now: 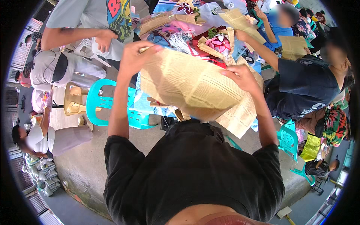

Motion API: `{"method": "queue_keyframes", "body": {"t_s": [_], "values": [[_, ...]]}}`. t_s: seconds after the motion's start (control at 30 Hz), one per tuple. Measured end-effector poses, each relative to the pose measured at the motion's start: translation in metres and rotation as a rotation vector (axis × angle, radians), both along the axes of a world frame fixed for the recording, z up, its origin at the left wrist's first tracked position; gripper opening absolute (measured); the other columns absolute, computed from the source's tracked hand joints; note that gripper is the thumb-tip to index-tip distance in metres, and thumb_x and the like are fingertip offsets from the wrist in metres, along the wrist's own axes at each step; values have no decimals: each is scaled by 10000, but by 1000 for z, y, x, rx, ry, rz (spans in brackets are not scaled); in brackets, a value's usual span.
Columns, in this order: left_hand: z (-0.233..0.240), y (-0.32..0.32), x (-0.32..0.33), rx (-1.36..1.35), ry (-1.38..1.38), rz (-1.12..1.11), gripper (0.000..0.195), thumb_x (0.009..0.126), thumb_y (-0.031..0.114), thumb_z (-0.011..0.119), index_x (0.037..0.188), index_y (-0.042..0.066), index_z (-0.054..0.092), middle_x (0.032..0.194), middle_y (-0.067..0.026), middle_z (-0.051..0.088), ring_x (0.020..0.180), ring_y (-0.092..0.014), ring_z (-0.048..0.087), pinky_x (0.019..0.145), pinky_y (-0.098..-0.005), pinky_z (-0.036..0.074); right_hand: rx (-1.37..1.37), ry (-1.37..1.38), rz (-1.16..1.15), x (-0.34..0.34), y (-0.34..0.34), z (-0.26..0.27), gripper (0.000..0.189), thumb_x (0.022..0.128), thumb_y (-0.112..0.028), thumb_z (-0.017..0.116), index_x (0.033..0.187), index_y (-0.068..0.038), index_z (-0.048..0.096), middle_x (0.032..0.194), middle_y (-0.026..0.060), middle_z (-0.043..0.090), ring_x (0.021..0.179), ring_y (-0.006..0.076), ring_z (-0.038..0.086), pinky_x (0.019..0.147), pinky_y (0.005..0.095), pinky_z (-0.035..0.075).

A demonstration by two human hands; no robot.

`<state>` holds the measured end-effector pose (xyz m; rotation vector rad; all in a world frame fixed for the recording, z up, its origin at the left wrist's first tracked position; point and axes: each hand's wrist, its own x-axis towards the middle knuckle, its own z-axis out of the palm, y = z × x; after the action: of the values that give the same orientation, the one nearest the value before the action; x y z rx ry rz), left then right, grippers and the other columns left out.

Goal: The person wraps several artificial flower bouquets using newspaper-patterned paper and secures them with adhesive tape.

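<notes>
My left hand (137,57) grips the upper left edge of a tan sheet of newsprint-patterned wrapping paper (185,81). On the other side, my right hand (242,76) pinches the same sheet near its right end. The sheet is stretched at a slant between both hands, in front of my chest, and its lower edge is blurred. A second printed sheet (239,119) hangs below my right hand; whether it is joined to the first cannot be told. Just beyond the paper lies a bouquet of pink and white flowers (219,43) in similar wrapping.
Another wrapped bouquet (168,21), netting and plastic lie on the table with its blue patterned cloth (143,102). A teal plastic chair (101,102) stands at the left. One person (92,31) stands across on the left; another in black (306,84) is close on the right.
</notes>
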<state>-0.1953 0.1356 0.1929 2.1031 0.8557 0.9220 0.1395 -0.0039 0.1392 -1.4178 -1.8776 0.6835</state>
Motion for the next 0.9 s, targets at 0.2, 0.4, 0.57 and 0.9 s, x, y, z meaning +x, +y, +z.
{"method": "queue_keyframes", "body": {"t_s": [0.2, 0.4, 0.57, 0.9], "values": [[-23, 0, -19, -249, -8, -15, 113, 843, 97, 692, 866, -11, 716, 792, -38, 700, 712, -46, 593, 631, -206, 460, -234, 117, -98, 50, -40, -41, 268, 881, -224, 662, 824, 37, 650, 574, 56, 496, 563, 74, 416, 518, 278, 360], [-3, -5, -25, -352, 173, -232, 228, 916, 164, 605, 959, -46, 683, 869, -54, 701, 796, -74, 596, 716, -242, 476, -255, 112, -172, 56, -56, -19, 239, 876, -191, 671, 851, 47, 675, 631, -4, 548, 616, 45, 444, 552, 240, 365], [-10, 4, -30, -209, 58, -135, 215, 899, 174, 638, 934, -31, 695, 816, -36, 691, 772, -47, 572, 694, -227, 459, -216, 113, -162, 63, -57, -1, 233, 869, -181, 680, 839, 49, 684, 662, -4, 576, 631, 37, 451, 561, 232, 367], [-22, 32, -23, -331, -141, -158, 205, 873, 181, 677, 895, -20, 712, 808, -23, 685, 748, -41, 560, 683, -225, 446, -179, 144, -264, 66, -54, 11, 245, 873, -198, 681, 806, 37, 672, 680, -37, 577, 660, 14, 456, 586, 219, 380]]}}
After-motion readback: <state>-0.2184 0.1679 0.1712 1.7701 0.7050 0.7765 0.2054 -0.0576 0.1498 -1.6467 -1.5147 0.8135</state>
